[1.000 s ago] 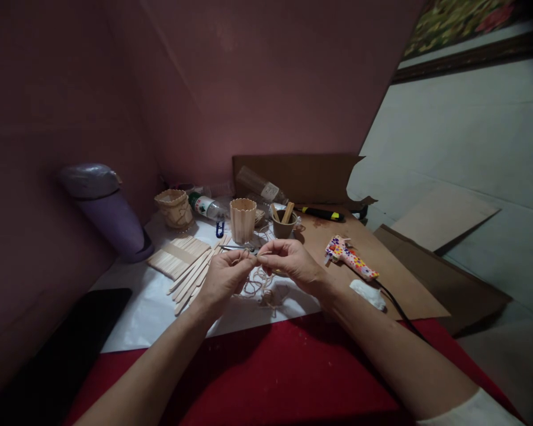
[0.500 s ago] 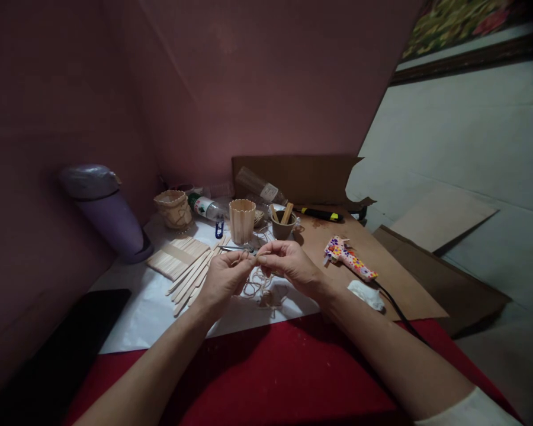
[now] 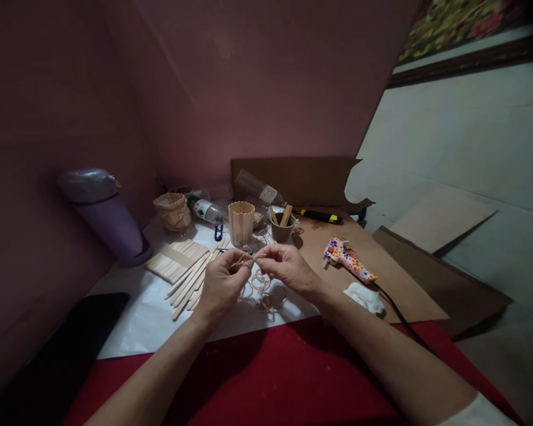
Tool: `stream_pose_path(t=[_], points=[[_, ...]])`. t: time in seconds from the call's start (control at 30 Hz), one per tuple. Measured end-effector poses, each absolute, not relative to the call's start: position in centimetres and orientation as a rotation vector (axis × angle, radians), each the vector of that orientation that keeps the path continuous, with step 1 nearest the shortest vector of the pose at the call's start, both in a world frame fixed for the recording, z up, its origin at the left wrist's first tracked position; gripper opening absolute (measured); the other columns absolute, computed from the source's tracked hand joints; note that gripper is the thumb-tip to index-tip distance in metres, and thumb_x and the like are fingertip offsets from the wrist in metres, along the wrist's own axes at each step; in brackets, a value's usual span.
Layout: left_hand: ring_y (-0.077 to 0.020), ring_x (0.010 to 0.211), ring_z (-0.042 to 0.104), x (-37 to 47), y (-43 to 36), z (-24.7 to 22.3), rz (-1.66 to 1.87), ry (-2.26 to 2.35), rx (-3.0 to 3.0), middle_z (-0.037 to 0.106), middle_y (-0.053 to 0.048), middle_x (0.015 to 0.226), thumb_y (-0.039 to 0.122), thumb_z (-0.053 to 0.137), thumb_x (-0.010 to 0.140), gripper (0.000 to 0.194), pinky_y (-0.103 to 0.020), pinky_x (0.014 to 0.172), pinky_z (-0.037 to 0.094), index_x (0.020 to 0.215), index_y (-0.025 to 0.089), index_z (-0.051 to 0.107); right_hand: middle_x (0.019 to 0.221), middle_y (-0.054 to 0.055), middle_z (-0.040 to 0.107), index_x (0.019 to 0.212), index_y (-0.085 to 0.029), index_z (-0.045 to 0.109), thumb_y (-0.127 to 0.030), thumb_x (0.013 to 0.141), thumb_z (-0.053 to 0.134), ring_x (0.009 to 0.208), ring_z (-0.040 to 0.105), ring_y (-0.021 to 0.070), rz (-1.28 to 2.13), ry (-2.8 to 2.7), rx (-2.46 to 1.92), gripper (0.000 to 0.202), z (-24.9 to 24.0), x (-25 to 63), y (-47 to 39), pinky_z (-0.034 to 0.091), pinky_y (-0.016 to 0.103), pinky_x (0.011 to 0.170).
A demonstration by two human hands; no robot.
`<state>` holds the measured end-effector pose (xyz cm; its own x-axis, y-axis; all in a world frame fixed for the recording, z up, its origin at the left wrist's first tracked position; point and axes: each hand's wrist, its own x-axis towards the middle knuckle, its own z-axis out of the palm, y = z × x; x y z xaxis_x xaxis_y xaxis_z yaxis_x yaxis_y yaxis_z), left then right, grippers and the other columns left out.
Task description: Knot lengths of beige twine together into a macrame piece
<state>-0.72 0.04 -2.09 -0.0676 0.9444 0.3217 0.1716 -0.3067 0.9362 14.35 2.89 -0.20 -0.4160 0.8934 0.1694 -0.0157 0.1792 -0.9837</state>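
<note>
Two hands [image 3: 224, 283] [image 3: 293, 269]. One tangle of twine [image 3: 265, 302]. Two wooden cups [image 3: 172, 214] [image 3: 241, 225]. One small pot [image 3: 282, 234], with at least two sticks [image 3: 286, 215] in it. One banded bundle of craft sticks [image 3: 177, 257], plus several loose sticks [image 3: 189, 285], too overlapped for an exact count. One glue gun [image 3: 349, 260]. One crumpled tissue [image 3: 365, 297]. One black-and-yellow tool [image 3: 322, 216]. One small blue item [image 3: 219, 232]. One purple flask [image 3: 109, 222]. At least two clear bottles [image 3: 208, 211] [image 3: 262, 188].

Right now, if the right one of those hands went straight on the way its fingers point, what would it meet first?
Probably the left hand: its fingertips lie just ahead of those of the right hand, though one view leaves depth unclear.
</note>
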Motion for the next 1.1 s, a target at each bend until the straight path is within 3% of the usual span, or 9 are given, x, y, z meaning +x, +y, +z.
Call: stream_pose_path(t=[0.33,0.5,0.6,0.77,1.1], points=[[-0.0111,0.054,0.051,-1.4,-0.1,-2.5,1.420,1.454,2.168,0.059,0.000,0.061,0.015,0.054,0.074,0.011,-0.023,0.055,0.038,0.081,0.016,0.062,0.067,0.000,0.058,0.077,-0.013,0.063,-0.021,0.078,0.055,0.061,0.049,0.0106,1.070,-1.790,-0.939,0.012,-0.4,14.2,2.3,0.038,0.024,0.057],[-0.0123,0.057,0.053,-1.4,0.1,-2.3,1.359,1.493,2.154,0.059,0.000,0.063,0.013,0.053,0.071,0.012,-0.025,0.058,0.039,0.079,0.017,0.060,0.070,0.002,0.059,0.077,-0.013,0.062,-0.016,0.081,0.051,0.065,0.051,0.0127,0.813,-1.885,-1.006,0.012,-0.3,13.9,1.7,0.038,0.026,0.060],[-0.0093,0.050,0.045,-1.2,0.3,-1.8,1.317,1.357,1.851,0.051,0.004,0.056,0.018,0.056,0.071,0.002,-0.022,0.050,0.034,0.073,0.017,0.056,0.071,0.002,0.058,0.078,-0.014,0.061,-0.014,0.082,0.050,0.066,0.051,0.0129,0.716,-1.934,-0.990,0.012,-0.2,13.9,1.6,0.038,0.026,0.062],[-0.0037,0.035,0.023,-0.8,0.1,-0.8,1.204,1.051,1.169,0.032,0.011,0.044,0.034,0.063,0.072,0.022,-0.018,0.036,0.017,0.070,0.018,0.048,0.065,0.000,0.055,0.076,-0.016,0.056,-0.019,0.083,0.050,0.060,0.048,0.0118,0.781,-1.937,-0.961,0.010,-0.1,13.9,1.9,0.036,0.026,0.057],[-0.0010,0.035,0.011,-1.6,0.2,-0.2,1.157,0.855,0.821,0.022,0.013,0.041,0.025,0.070,0.066,0.030,-0.016,0.034,0.008,0.062,0.018,0.041,0.067,0.000,0.056,0.077,-0.017,0.053,-0.023,0.082,0.049,0.055,0.050,0.0096,1.254,-1.704,-0.963,0.009,-0.2,14.1,2.5,0.040,0.023,0.051]])
